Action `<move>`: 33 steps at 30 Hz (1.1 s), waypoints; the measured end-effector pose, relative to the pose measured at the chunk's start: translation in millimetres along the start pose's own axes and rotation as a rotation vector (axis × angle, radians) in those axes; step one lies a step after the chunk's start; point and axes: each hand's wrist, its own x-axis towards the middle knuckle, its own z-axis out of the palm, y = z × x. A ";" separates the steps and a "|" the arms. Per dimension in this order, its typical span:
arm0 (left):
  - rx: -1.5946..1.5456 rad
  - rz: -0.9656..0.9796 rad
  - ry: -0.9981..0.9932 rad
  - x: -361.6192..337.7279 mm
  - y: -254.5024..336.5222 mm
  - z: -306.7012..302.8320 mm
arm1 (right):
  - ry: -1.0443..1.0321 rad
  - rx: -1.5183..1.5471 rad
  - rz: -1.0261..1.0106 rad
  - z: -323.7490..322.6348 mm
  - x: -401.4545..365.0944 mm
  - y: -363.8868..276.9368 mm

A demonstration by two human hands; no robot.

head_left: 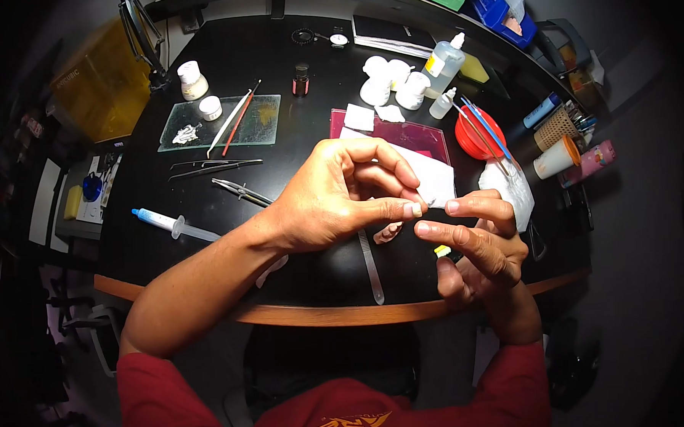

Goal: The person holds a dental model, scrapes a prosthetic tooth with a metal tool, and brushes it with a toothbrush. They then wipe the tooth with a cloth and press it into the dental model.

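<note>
Where the room falls into shadow at the far left, an orange see-through box (96, 83) stands beside the black table (236, 54); next comes a glass plate (266, 134) on the tabletop, bearing a small lidded jar (210, 108) and two slim tools, one white and one red, that overhang its front edge; nearer the table's wooden edge (339, 314) lies a syringe (176, 224) with a blue tip; the left hand (337, 191), raised over the middle of the table, pinches a small pale piece (416, 209) at its thumb tip; beyond it a dark red plate (430, 137) lies partly covered by a white sheet (434, 180), with white bottles (375, 90) behind; the right hand (481, 245), its fingers parted, has two fingertips just beside the piece, though I cannot tell whether it grips anything; past it sit a red dish (472, 137) and a crumpled white tissue (513, 194); a blue bin (497, 12) stands behind; cups (557, 160) crowd the dim right side.
</note>
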 end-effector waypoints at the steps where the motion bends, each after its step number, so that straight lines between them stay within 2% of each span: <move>1: 0.006 -0.001 0.002 0.0 0.3 0.2 | -0.003 -0.001 -0.002 -0.2 0.2 0.1; 13: 0.029 -0.036 0.018 -0.7 2.1 0.4 | -0.008 0.003 -0.040 0.0 0.6 1.9; 28: 0.030 -0.038 0.018 -1.0 0.8 -1.1 | 0.103 0.039 -0.067 7.8 -2.2 5.6; 31: 0.003 -0.047 0.010 -1.6 1.2 -0.8 | 0.048 -0.066 0.009 5.9 2.6 -1.5; 33: -0.036 -0.066 0.014 -3.0 -0.1 0.4 | 0.039 -0.049 -0.012 9.6 1.8 2.9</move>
